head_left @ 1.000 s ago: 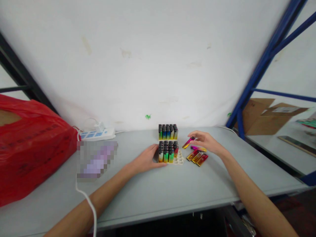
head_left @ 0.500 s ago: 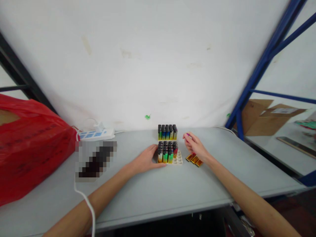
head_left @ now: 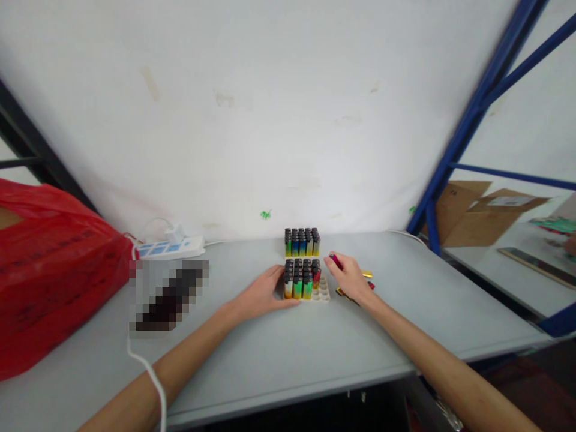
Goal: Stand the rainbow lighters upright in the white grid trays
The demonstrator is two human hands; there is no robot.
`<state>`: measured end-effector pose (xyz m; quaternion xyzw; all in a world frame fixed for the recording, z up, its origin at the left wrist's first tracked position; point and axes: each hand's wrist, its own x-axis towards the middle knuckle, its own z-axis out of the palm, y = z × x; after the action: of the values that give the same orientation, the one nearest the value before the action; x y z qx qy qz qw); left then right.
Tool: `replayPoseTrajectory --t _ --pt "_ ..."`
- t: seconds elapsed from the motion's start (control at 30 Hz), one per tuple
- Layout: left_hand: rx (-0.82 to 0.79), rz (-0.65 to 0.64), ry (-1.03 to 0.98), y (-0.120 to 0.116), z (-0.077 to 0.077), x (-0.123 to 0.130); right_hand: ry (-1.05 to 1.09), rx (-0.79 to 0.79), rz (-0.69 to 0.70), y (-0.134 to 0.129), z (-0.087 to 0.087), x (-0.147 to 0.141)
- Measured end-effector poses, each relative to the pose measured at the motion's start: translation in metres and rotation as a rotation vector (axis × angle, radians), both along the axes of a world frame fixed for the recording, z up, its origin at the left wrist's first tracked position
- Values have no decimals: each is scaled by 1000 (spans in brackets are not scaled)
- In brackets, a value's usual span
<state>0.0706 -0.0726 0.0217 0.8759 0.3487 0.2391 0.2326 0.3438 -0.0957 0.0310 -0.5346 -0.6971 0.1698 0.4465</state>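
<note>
In the head view, my left hand braces the left side of a pale tray with round holes, its thumb along the front edge. Rows of upright lighters with black tops fill most of that tray; holes at the right front hold none. My right hand pinches a dark pink lighter just right of the tray. Beneath and beside that hand lie a few loose gold and red lighters, partly covered by it. Directly behind, a second block of upright lighters stands close to the wall.
A white power strip and a pixelated dark object lie on the left of the grey table. A red plastic bag bulges at the far left. Blue rack posts and a cardboard box are at right.
My right hand has turned and moved slightly left and down, bringing the pink lighter into clearer view. The loose lighters beneath it have spread apart. My left hand stays at the tray.
</note>
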Motion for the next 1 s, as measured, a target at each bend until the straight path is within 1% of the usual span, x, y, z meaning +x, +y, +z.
replayPoseTrajectory --t 0.07,0.13,0.2,0.27,0.3,0.37,0.47,0.57,0.63,0.77,0.83,0.93,1.0 --pt "3 -4 3 0 0 0 -5 -21 41 -4 6 0" --pt "2 -1 11 -1 0 0 -38 -29 111 -8 12 3" --pt "-3 8 15 -1 0 0 -141 30 181 -10 17 7" --pt "-5 9 10 -1 0 0 -288 104 225 -12 21 12" --pt "-6 6 8 -1 0 0 -352 109 242 -13 22 15" --pt "-12 1 6 0 0 0 -413 47 271 -15 23 18" --pt "-19 -3 -1 0 -1 -1 -352 -61 294 -16 21 21" --pt "-16 -6 -16 0 -1 -1 -293 -116 304 -15 16 20" --pt "-10 -7 -23 0 -2 -2 -341 -126 293 -13 12 19" --pt "0 -10 -23 0 -2 -1 -497 -75 279 -9 7 18" --pt "-8 -11 -20 0 -2 -1 -528 -71 296 -9 8 20" --pt "-13 -5 -15 1 -3 -1 -558 -112 308 -12 11 21" --pt "-7 -5 -23 2 -4 -2 -599 -119 266 -15 14 19"
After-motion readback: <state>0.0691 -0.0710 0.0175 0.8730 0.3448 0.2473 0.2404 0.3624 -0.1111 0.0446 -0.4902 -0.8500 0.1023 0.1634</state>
